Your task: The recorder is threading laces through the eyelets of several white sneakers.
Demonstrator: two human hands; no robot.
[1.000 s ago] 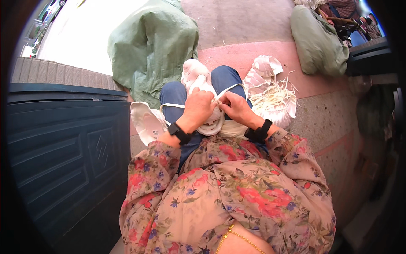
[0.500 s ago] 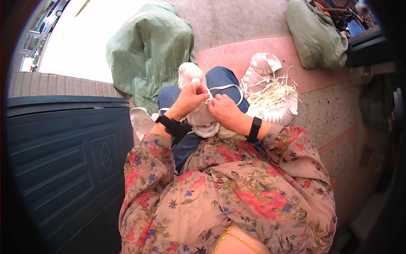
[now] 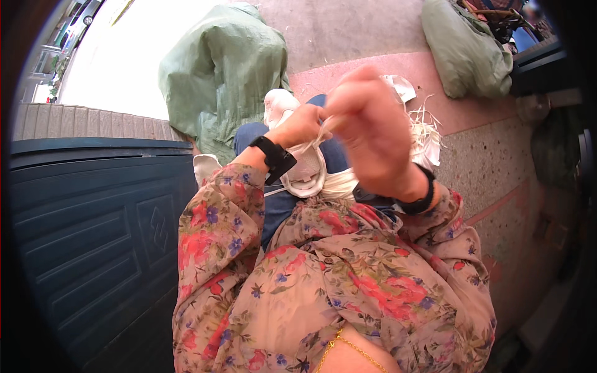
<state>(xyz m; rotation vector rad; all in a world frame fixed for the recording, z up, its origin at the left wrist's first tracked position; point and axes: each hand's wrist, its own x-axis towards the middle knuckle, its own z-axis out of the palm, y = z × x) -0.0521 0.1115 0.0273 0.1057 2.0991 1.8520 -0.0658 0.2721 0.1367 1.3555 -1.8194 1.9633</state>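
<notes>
A white shoe (image 3: 306,174) lies on my lap, its rounded toe pointing away from me. My left hand (image 3: 300,127) is closed over the middle of the shoe, fingers pinched on a white shoelace (image 3: 322,134). Raised above the right side of the shoe, my right hand (image 3: 376,137) is blurred by motion; its fingers curl in and the lace runs up to them. The fingertips of both hands are close together, and the lacing holes are hidden beneath them. A bundle of pale laces (image 3: 339,186) rests on my lap beside the heel.
At the right lies a pile of white laces (image 3: 426,133) with white shoe pieces (image 3: 401,87), partly hidden by my right hand. A green covered heap (image 3: 227,74) stands ahead, a green sack (image 3: 466,53) far right. A dark blue panelled door (image 3: 99,230) flanks my left.
My right hand has risen up and to the right from the shoe, drawing the lace with it. My left hand has shifted slightly right. The loose lace loop over my right knee no longer shows.
</notes>
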